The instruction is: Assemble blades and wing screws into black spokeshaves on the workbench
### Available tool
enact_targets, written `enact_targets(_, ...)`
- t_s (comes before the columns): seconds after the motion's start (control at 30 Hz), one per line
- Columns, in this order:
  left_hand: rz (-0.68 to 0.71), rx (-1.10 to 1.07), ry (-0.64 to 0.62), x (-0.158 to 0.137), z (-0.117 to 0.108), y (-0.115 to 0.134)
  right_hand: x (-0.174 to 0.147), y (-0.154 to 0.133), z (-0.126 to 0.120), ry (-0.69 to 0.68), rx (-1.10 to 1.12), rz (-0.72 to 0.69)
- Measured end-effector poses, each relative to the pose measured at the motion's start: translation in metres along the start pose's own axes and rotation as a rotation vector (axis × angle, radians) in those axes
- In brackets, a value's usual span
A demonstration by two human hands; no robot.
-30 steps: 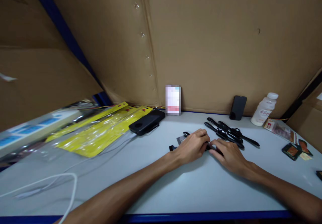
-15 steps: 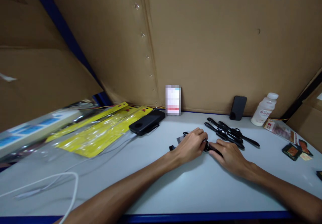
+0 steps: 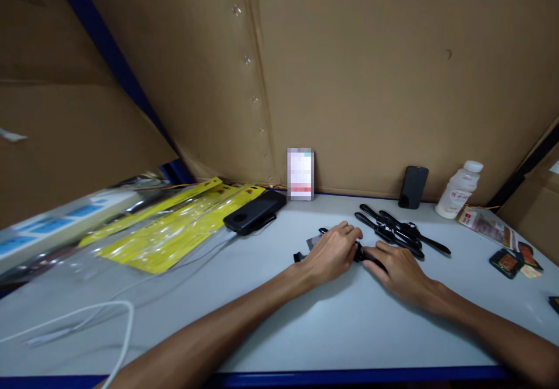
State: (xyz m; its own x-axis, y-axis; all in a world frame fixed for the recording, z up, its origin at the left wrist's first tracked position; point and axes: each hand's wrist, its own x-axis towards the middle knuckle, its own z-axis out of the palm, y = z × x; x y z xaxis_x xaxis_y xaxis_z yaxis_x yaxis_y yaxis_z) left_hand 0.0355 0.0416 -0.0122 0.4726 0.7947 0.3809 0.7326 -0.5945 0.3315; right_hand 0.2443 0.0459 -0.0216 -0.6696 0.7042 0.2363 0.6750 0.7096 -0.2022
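I count one bottle (image 3: 456,191) and one dark phone (image 3: 413,187) just left of it; the black tools (image 3: 399,240) heaped left of the bottle overlap too much to count. Further left and nearer me, my right hand (image 3: 398,271) grips one black tool (image 3: 360,253) by its slim, dark handle. My left hand (image 3: 335,252) hides its other end; I can't tell its grip.

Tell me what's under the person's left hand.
Around the left hand, a flat grey piece, a black tip and a black end show. Whatever it covers cannot be seen.
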Motion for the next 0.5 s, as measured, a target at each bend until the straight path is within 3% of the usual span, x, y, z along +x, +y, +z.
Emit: enact_targets(0.5,-0.028,0.031,-0.007,-0.0007,-0.0026,0.0005,0.0001,-0.0006,-0.0038,-0.029,-0.024,-0.008)
